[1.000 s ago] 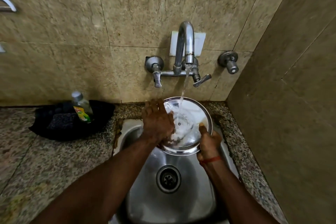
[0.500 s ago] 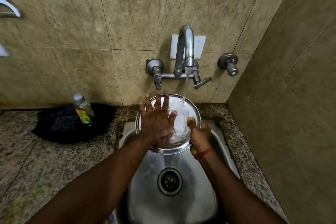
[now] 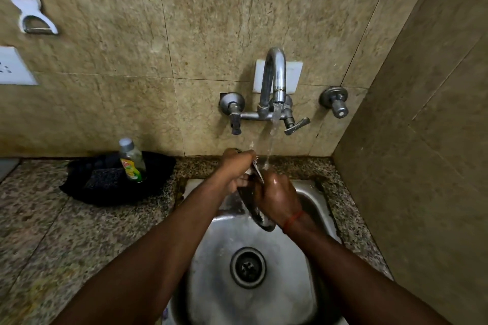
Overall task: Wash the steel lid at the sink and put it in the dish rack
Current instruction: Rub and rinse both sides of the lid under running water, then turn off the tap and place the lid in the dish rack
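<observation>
The round steel lid [image 3: 260, 215] stands on edge over the steel sink [image 3: 311, 198], seen nearly edge-on between my hands. My left hand [image 3: 235, 170] grips its upper left rim. My right hand [image 3: 277, 198] presses flat against its right face, wet, and hides most of it. Water runs from the tap [image 3: 276, 82] in a thin stream onto the lid's top edge and my right hand. No dish rack is in view.
A dish soap bottle [image 3: 131, 161] stands in a black tray [image 3: 79, 185] with a scrub pad on the granite counter [image 3: 66, 232], left of the sink. A tiled wall closes in on the right. A white peeler [image 3: 25, 0] hangs top left, above a socket.
The lid has turned from facing me to standing on edge. My left hand went from flat on its face to gripping the rim; my right hand now covers the other face.
</observation>
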